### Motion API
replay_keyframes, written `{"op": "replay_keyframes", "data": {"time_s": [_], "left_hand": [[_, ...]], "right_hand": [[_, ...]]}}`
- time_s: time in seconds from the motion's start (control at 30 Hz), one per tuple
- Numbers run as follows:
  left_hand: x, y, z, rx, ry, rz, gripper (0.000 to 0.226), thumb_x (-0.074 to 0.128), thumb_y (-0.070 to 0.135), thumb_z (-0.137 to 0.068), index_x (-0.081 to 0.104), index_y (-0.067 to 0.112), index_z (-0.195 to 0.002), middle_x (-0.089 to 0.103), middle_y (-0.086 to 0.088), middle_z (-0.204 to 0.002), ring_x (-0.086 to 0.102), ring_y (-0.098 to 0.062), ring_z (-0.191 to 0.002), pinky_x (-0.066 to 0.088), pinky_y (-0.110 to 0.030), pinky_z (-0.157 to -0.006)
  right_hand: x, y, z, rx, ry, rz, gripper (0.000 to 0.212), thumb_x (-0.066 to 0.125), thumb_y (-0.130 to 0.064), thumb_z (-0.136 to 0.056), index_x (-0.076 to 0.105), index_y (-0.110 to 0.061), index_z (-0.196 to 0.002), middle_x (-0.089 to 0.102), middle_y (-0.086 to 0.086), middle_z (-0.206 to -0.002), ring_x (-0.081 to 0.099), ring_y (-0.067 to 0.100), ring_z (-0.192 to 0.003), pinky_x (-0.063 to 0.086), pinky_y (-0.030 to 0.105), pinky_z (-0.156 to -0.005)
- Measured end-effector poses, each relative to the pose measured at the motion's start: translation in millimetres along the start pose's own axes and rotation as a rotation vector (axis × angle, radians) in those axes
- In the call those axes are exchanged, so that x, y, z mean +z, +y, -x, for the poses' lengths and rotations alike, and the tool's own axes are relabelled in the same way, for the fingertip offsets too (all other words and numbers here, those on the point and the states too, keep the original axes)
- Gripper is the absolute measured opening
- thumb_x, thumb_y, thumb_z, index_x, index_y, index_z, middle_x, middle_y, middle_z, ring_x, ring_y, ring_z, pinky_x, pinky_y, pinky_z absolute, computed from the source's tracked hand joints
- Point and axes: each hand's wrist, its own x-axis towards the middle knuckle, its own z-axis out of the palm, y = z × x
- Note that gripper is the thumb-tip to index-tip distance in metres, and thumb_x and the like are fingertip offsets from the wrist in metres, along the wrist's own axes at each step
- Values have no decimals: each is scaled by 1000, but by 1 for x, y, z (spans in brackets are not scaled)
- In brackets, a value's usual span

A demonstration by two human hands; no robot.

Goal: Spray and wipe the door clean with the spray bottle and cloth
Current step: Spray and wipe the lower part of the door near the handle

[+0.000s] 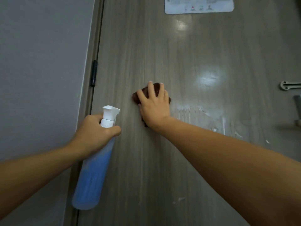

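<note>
Two hands are in view. Left hand (95,129) grips the neck of the translucent blue plastic spray bottle with white trigger head (92,170), held beside the door's hinge edge. Right hand (154,105), fingers spread flat, presses the dark brown cloth (157,88) against the grey wood-grain door (146,46). White streaks (203,116) lie just right of the cloth.

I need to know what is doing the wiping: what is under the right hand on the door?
A dark brown cloth lies under the right hand, flat against the door. Only its edges show; its middle and the door surface beneath are covered.
</note>
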Motion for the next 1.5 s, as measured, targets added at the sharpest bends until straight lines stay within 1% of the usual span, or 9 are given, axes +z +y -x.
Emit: {"op": "replay_keyframes", "data": {"time_s": [0.2, 0.37, 0.6, 0.73, 0.87, 1.03, 1.23, 1.4, 1.5], "left_hand": [[14, 17, 2, -25, 33, 73, 29, 73, 39, -59, 61, 13, -66, 59, 1, -57, 55, -14, -55, 42, -32, -55], [21, 37, -4, 7, 90, 61, 33, 73, 44, -60, 64, 13, -69, 62, 2, -56, 57, -9, -53, 42, -29, -51], [44, 65, -2, -26, -12, 147, 52, 69, 50, -50, 65, 4, -73, 61, -6, -60, 55, -11, -55, 45, -35, -55], [74, 80, 15, -24, -118, 123, 54, 65, 53, -45, 65, 7, -72, 60, 4, -60, 51, -8, -54, 44, -30, -54], [107, 89, 27, -56, -119, 86, 40, 66, 43, -52, 61, 7, -66, 53, 10, -51, 45, -4, -46, 36, -21, -46], [127, 93, 35, -70, -108, 80, 40, 66, 42, -54, 65, 7, -74, 66, -6, -65, 53, -10, -54, 42, -25, -51], [154, 115, 43, -58, -130, 180, 41, 67, 38, -56, 59, 0, -70, 50, 11, -49, 46, -2, -45, 35, -16, -42], [185, 141, 47, -40, -163, 183, 41, 66, 44, -52, 64, 7, -70, 60, -2, -57, 51, -4, -49, 38, -19, -47], [201, 149, 54, -40, -157, 246, 38, 67, 42, -53, 58, 7, -65, 52, 7, -49, 47, -4, -45, 35, -17, -43]], "right_hand": [[6, -5, 60, -432, -18, 101, 52, 50, -37, -101, 43, -20, -150, 31, 21, -159, 35, 54, -136, 36, 57, -106], [2, 1, 91, -572, 39, 213, 44, 44, -25, -104, 52, -16, -146, 44, 23, -154, 46, 54, -131, 44, 54, -99], [-53, 64, 111, -96, 152, -21, 56, 78, -17, -83, 63, -15, -137, 47, 28, -151, 50, 59, -123, 49, 64, -91], [-81, 118, 129, 153, 167, -129, 49, 63, -24, -98, 55, -17, -145, 33, 24, -160, 37, 58, -132, 40, 71, -101], [-94, 154, 146, 207, 184, -126, 47, 58, -24, -102, 52, -18, -148, 28, 21, -163, 33, 55, -136, 32, 69, -109], [-96, 171, 157, 224, 182, -144, 47, 59, -24, -102, 53, -18, -148, 29, 21, -163, 35, 54, -134, 33, 69, -110], [-98, 187, 160, 253, 177, -156, 47, 58, -24, -101, 52, -20, -148, 30, 21, -162, 36, 53, -133, 33, 67, -106], [-106, 215, 172, 260, 155, -98, 48, 58, -24, -101, 51, -20, -148, 29, 21, -162, 35, 54, -132, 33, 69, -106], [-112, 233, 179, 268, 144, -74, 48, 58, -25, -101, 51, -20, -148, 30, 21, -161, 34, 54, -133, 33, 70, -107]]}}
